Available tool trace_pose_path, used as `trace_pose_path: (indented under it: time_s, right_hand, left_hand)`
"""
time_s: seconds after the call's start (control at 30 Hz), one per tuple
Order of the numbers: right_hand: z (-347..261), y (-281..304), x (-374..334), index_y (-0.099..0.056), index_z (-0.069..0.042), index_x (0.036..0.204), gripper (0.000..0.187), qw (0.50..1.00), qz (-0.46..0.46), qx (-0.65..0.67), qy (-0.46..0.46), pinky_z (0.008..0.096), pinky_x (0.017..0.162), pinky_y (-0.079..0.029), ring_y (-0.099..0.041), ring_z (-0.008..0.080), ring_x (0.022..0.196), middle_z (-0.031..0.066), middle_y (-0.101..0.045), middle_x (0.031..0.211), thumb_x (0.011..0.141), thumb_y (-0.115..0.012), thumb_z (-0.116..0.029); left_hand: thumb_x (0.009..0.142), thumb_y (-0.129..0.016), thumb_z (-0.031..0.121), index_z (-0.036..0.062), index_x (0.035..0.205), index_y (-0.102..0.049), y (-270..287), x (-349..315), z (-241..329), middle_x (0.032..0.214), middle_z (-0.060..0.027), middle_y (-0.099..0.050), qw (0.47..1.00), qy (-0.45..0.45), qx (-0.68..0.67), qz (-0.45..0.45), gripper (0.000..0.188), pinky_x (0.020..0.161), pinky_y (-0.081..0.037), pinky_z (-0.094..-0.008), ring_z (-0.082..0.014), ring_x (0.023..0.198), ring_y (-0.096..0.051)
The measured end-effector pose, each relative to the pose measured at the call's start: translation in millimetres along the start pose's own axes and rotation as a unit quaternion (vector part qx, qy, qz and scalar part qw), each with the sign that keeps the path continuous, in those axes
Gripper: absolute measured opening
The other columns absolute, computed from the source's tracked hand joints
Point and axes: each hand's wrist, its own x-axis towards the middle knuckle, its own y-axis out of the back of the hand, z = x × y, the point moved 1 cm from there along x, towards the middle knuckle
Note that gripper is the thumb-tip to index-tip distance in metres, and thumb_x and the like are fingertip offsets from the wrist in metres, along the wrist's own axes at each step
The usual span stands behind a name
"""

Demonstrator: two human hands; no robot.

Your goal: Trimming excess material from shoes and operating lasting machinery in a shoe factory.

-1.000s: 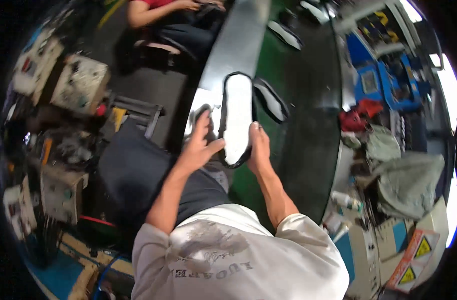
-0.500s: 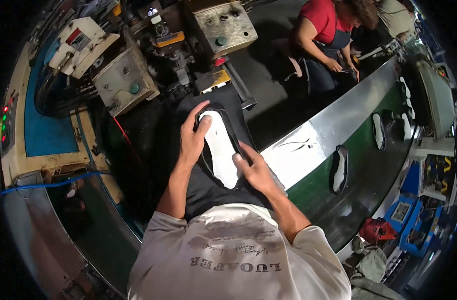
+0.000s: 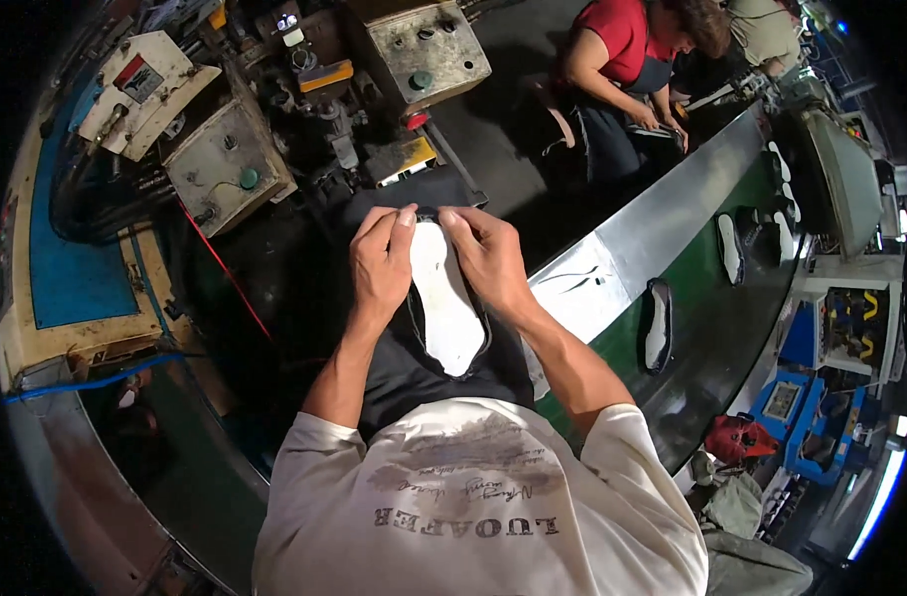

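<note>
In front of my body is a black shoe upper (image 3: pixel 447 374) with its white insole side (image 3: pixel 441 288) facing up. Its far end is pinched between my two hands. My left hand (image 3: pixel 382 260) grips the left of that end, thumb on top and fingers curled round the far edge. On the other side my right hand (image 3: pixel 489 260) does the same, its thumb close to the left one. The near, wider end points toward my shirt, over my dark-clothed lap. My fingertips are partly hidden behind the far edge.
Ahead stands a machine with control boxes (image 3: pixel 425 55). To the right runs a green conveyor belt (image 3: pixel 612 397) with a metal ledge (image 3: pixel 662 214), carrying another shoe upper (image 3: pixel 658 326) and several more farther off. A person in red (image 3: pixel 612 40) works beyond the ledge. Blue trays (image 3: pixel 821 427) sit at far right.
My right hand has moved from the near right side of the shoe upper to its far end, beside my left. The shoe upper now points straighter away from me.
</note>
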Motion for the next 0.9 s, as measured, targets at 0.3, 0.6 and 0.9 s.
trace_pose_path:
  time_s: [0.3, 0.6, 0.9]
  right_hand:
    - [23, -14, -26, -0.044, -0.003, 0.162, 0.081, 0.998, -0.06, 0.024, -0.011, 0.0448, 0.117, -0.042, -0.053, 0.0386, 0.139, 0.0274, -0.059, 0.147, 0.097, -0.079, -0.036]
    - [49, 22, -10, -0.034, -0.007, 0.169, 0.081, 0.947, -0.162, 0.269, -0.066, 0.0412, 0.129, -0.026, -0.037, 0.027, 0.156, 0.0152, -0.043, 0.167, 0.103, -0.074, -0.033]
    - [45, 24, 11, -0.038, -0.004, 0.166, 0.082, 0.972, -0.222, 0.065, 0.042, 0.0384, 0.123, -0.037, -0.049, 0.0266, 0.148, 0.0212, -0.051, 0.16, 0.099, -0.079, -0.028]
  left_hand:
    - [0.103, -0.071, 0.026, -0.0036, 0.141, -0.065, 3, -3, -17, 0.134, -0.0184, -0.07, 0.969, 0.119, -0.177, -0.121, 0.049, 0.106, -0.05, -0.0361, -0.0214, 0.121, -0.065]
    - [0.099, -0.073, 0.021, -0.0028, 0.142, -0.065, 2, 0, -29, 0.127, -0.0102, -0.071, 0.944, 0.128, -0.275, -0.133, 0.05, 0.101, -0.049, -0.0292, -0.0147, 0.114, -0.063]
    - [0.101, -0.074, 0.021, -0.001, 0.146, -0.063, -12, -3, -32, 0.129, -0.0092, -0.07, 0.911, 0.164, -0.35, -0.144, 0.052, 0.103, -0.048, -0.0279, -0.0124, 0.115, -0.062]
